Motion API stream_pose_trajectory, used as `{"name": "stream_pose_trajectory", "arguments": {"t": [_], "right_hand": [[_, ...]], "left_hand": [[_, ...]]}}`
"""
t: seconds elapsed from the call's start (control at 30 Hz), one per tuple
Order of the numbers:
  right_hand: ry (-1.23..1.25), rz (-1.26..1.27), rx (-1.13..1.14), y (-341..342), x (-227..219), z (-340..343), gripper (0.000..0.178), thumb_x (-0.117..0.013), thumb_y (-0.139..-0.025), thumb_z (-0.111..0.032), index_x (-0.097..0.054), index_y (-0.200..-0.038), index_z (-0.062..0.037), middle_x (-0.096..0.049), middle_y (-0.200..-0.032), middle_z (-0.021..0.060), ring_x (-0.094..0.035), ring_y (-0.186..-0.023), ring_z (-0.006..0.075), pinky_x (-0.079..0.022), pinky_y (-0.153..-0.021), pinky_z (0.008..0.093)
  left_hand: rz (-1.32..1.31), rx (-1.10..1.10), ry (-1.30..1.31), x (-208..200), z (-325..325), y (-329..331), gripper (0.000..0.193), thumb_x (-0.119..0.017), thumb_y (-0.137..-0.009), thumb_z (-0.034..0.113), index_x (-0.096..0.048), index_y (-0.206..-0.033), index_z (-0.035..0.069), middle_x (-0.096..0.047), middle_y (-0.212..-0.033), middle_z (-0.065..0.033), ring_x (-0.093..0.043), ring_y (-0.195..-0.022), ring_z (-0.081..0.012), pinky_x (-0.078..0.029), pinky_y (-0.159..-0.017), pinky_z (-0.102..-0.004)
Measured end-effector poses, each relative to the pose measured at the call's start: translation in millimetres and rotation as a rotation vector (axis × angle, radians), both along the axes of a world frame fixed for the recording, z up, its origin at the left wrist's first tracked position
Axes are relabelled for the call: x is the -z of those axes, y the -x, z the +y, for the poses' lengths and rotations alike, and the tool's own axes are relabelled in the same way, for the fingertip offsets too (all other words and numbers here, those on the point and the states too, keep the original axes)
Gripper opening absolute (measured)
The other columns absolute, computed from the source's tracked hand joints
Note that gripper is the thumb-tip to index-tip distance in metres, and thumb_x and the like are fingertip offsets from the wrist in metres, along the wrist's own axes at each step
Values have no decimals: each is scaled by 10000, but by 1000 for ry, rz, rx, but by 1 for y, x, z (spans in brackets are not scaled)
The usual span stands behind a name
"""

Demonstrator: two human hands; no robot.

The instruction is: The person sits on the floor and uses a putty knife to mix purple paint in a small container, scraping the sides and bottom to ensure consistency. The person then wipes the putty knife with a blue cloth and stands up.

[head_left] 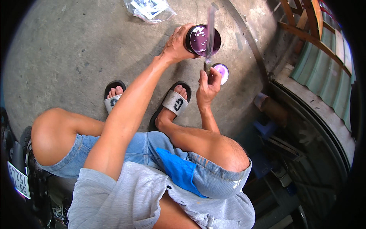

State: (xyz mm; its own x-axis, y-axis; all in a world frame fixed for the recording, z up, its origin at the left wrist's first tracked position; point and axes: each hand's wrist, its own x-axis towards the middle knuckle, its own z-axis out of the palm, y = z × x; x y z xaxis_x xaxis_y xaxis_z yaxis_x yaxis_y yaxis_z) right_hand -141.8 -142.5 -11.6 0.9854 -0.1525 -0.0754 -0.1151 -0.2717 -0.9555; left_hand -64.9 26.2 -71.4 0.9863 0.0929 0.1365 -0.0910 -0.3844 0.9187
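Note:
My left hand [178, 45] is wrapped round the side of a round black tub [188, 40], whose open top faces up. Glossy dark purple stuff [197, 44] fills it, with several white patches or glints on its surface. My right hand [209, 87] is closed on the dark handle of a long, flat-bladed knife-like tool [211, 34]. Its blade points away from me, crosses over the tub's opening and is smeared by motion. Whether the blade touches the contents, I cannot tell. Just right of my right fingers, a small round white-and-purple lid or dish [221, 74] is on the floor.
A clear plastic bag [150, 9] with papers or packets lies at the far edge of the concrete floor [72, 61]. My sandalled feet [175, 101] are near the tub. Wooden framing [316, 36] and a dark cluttered area stand right; a motorbike's plate [18, 179] shows left.

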Motion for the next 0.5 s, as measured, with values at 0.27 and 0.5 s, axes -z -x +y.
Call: {"name": "stream_pose_trajectory", "arguments": {"t": [0.27,0.5], "right_hand": [[538,27,-146,50,-36,-50,222,-723,-863,-68,-614,-1036,17,-596,-769,128,-550,-652,173,-463,-611,314],[347,354,-42,116,-71,-127,194,-678,-886,-49,-622,-1058,20,-595,-743,38,-534,-623,101,-443,-586,255]], "left_hand": [[-14,-14,28,1,-2,1,1063,-937,-572,269,-349,-1442,97,-475,-1392,-120,-462,-1296,-352,-404,-1099,-458],[-71,7,-11,5,-1,-3,1108,-956,-559,317,-335,-1447,86,-465,-1391,-128,-441,-1306,-334,-398,-1096,-448]]}}
